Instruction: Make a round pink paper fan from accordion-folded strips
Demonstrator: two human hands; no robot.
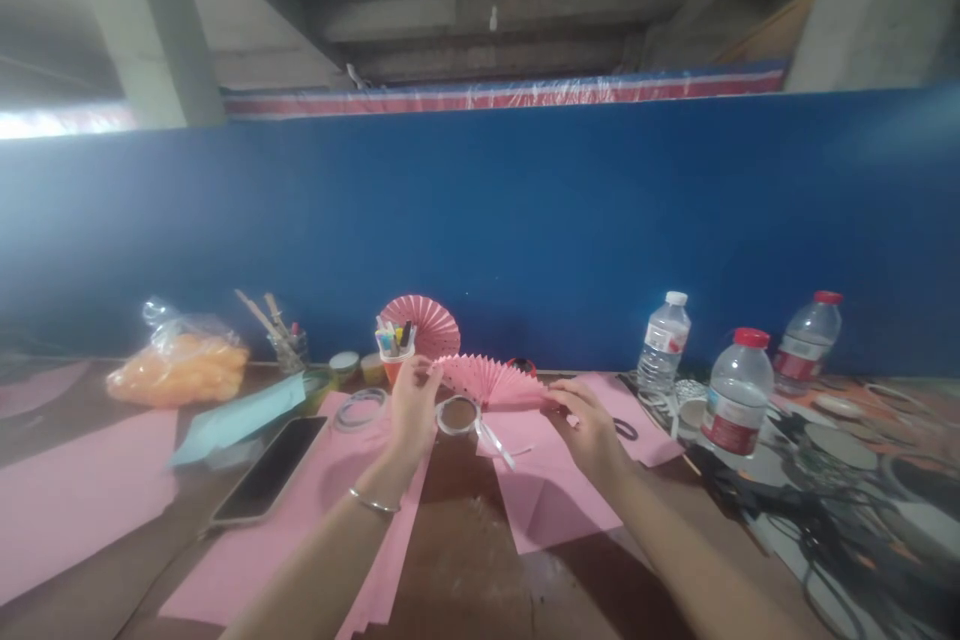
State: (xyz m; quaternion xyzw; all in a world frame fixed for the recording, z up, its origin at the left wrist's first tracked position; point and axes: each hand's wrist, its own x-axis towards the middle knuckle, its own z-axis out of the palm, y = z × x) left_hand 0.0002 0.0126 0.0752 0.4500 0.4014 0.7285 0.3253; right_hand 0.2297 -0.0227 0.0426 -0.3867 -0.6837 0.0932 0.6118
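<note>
Two forearms (pixel 337 540) reach over the brown table (pixel 450 560), a bangle (pixel 373 503) on the left one. Pink sheets (pixel 277 540) and a tape roll (pixel 457 432) lie on it. Thumb and fingers closed, the left hand (pixel 412 410) pinches one end of a pleated fan (pixel 491 382); the right hand (pixel 587 425), likewise closed, grips the other end, the fan spread between them. Farther back stand a cup (pixel 396 357) of pens (pixel 406 334), a round fan (pixel 427 320) and a blue wall (pixel 480 210).

A thin silver bangle (pixel 373 503) circles the left wrist (pixel 384 482), both forearms (pixel 664 525) bare.
</note>
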